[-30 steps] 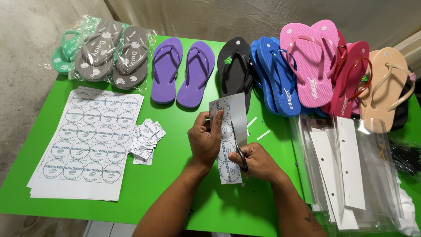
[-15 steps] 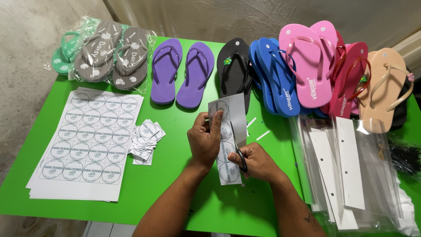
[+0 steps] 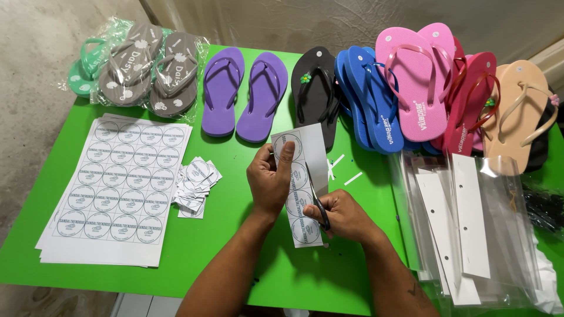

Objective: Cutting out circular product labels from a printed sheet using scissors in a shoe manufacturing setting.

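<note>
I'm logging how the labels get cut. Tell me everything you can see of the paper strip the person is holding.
The strip is a narrow white sheet, thin paper or sticker stock by its look, printed with a single column of round labels; its back shows grey where the right edge curls up. It stands lengthwise away from the person over the green table. The left hand pinches its upper part, thumb on a label. Scissors in the right hand bite into its right edge, partway along.

Bare green table between paper stacks
</note>
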